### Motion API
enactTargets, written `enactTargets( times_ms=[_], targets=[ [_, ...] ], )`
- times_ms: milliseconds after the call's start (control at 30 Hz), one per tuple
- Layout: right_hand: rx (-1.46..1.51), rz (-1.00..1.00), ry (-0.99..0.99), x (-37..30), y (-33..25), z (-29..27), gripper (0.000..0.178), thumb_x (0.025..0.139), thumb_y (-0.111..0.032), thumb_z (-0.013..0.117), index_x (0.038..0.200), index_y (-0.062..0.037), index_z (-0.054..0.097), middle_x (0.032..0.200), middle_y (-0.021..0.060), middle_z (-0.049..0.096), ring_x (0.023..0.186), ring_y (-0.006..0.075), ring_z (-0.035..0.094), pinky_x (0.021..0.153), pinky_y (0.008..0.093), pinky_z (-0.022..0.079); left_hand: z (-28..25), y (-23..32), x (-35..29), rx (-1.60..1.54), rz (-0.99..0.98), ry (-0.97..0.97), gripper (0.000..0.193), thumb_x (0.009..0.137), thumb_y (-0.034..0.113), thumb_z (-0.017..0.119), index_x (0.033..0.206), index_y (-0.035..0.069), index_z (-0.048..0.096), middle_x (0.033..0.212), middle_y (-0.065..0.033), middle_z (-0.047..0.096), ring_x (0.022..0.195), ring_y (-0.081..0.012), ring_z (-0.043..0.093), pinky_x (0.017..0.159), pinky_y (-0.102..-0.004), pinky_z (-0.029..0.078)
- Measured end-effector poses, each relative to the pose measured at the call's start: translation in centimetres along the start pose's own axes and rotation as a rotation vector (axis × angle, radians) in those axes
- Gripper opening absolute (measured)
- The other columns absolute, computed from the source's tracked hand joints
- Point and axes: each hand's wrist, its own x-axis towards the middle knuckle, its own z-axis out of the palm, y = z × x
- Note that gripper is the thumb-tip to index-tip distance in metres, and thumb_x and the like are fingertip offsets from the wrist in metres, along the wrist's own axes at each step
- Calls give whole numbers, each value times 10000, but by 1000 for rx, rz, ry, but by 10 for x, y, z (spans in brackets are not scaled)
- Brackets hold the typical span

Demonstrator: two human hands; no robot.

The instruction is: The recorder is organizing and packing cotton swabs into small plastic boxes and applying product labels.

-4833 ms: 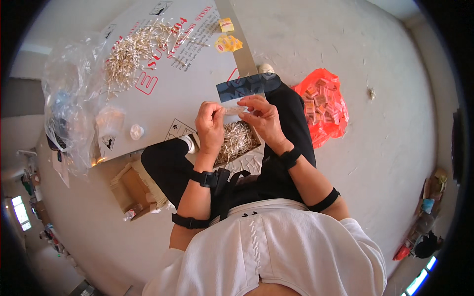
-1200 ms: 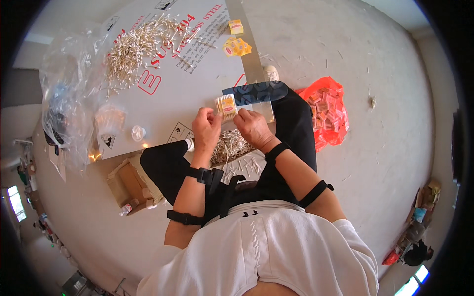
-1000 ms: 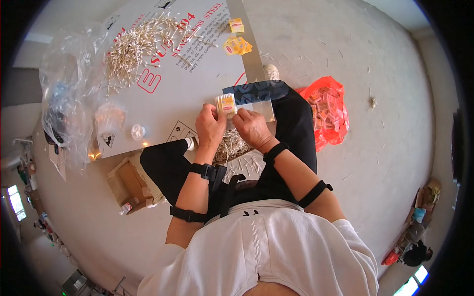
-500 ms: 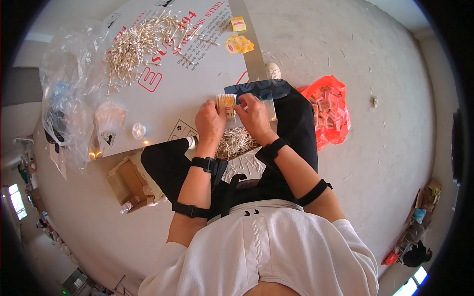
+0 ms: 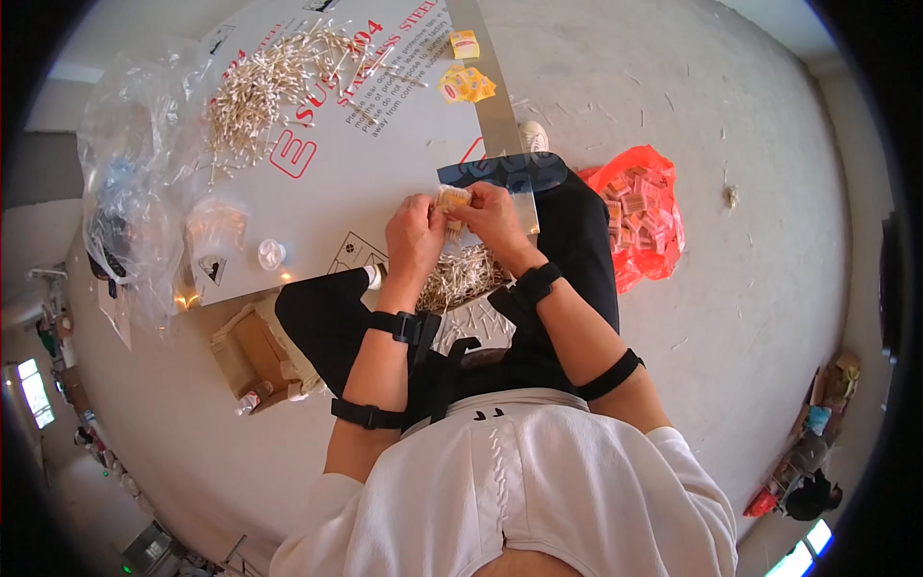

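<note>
Between my two hands, over the table's near edge, is a small clear pack of cotton swabs (image 5: 454, 199) with a yellow label. My left hand (image 5: 415, 234) has its fingers closed on the pack's left side. On the other side, the fingers of my right hand (image 5: 492, 219) pinch its upper right part. Parts of the pack are hidden by my fingers. Just below my hands, between my legs, a box holds many loose cotton swabs (image 5: 461, 279). A large pile of swabs (image 5: 252, 101) lies on the table (image 5: 317, 212) at the far left.
Yellow label cards (image 5: 467, 85) and a small yellow box (image 5: 464, 44) lie near the table's right edge. A red bag (image 5: 646, 207) of filled packs stands on the floor at right. Clear plastic bags (image 5: 125, 192), a white round container (image 5: 271, 255) and a cardboard box (image 5: 252, 356) are at left.
The pack has tilted and moved slightly to the right and down between my hands. My left hand has shifted a little right, and my right fingers now reach over the pack's top.
</note>
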Motion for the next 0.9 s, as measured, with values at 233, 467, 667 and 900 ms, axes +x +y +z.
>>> enactTargets(
  times_ms=[233, 467, 667, 900],
  targets=[
    [197, 10, -193, -14, -27, -16, 114, 812, -60, 718, 835, -13, 616, 747, -28, 595, 658, 25, 489, 565, 198, 374, -7, 6, 2, -122, 16, -3, 124, 796, 58, 592, 898, -10, 611, 810, -192, 659, 767, -400, 641, 672, -464, 514],
    [166, 2, -221, -18, -36, -24, 126, 824, -88, 719, 818, -15, 617, 738, -37, 591, 669, 32, 492, 588, 210, 388, -11, 9, 4, -272, -42, -52, 127, 783, 41, 602, 895, -12, 628, 781, -205, 670, 739, -378, 668, 646, -410, 533],
    [362, 86, -269, -23, -44, -33, 91, 833, -110, 714, 833, -61, 638, 736, -50, 589, 632, 20, 459, 570, 197, 348, -26, 22, 7, -370, -90, -159, 113, 775, 29, 602, 866, -32, 631, 726, -192, 666, 666, -300, 681, 610, -354, 524],
    [481, 189, -357, -24, -39, -36, 125, 865, -127, 689, 953, -48, 648, 827, -34, 628, 681, 26, 510, 603, 191, 385, -29, 10, 13, -445, -61, -154, 72, 773, -1, 629, 831, -41, 645, 690, -118, 674, 590, -178, 646, 572, -298, 512]
  ],
)
